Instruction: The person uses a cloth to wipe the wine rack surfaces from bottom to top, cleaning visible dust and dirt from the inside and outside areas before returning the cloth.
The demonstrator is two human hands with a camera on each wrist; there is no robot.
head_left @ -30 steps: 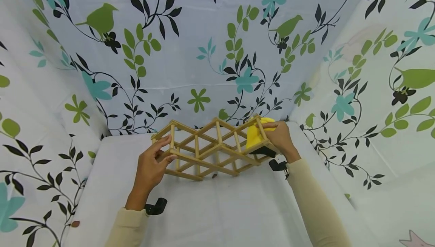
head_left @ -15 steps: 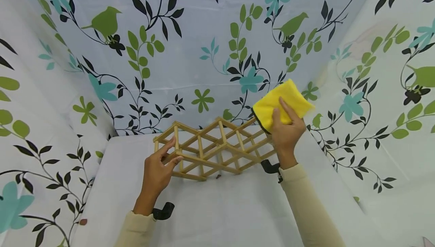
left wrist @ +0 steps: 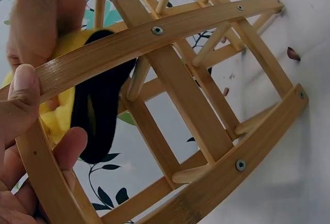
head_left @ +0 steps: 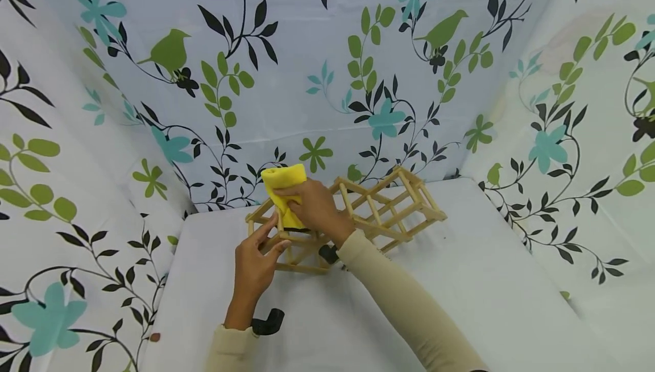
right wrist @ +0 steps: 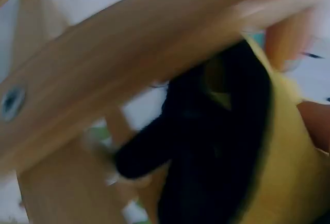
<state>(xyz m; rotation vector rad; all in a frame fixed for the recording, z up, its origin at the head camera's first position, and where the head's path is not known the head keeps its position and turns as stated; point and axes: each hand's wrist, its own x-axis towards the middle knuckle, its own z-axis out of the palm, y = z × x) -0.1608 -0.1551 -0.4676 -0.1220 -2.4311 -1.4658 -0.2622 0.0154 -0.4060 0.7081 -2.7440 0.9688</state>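
A folding wooden lattice rack (head_left: pixel 381 213) with slats, dowels and metal rivets stands on the white-covered table. My left hand (head_left: pixel 256 261) grips its left end, thumb over a slat in the left wrist view. My right hand (head_left: pixel 319 210) holds a yellow cloth (head_left: pixel 283 177) with a dark underside against the rack's left part, close beside the left fingers. In the left wrist view the cloth's black side (left wrist: pixel 98 105) hangs behind a slat. The right wrist view is blurred, showing the dark cloth (right wrist: pixel 211 147) next to a slat (right wrist: pixel 118 54).
A white cloth covers the table (head_left: pixel 409 315), with a patterned curtain (head_left: pixel 286 104) of leaves and birds behind and at both sides. Small dark reddish bits, one of them a flake (left wrist: pixel 293 54), lie on the cover by the rack.
My right hand has lifted the yellow cloth off the rack's right end and carried it across to the left end. My left hand has kept its grip there.
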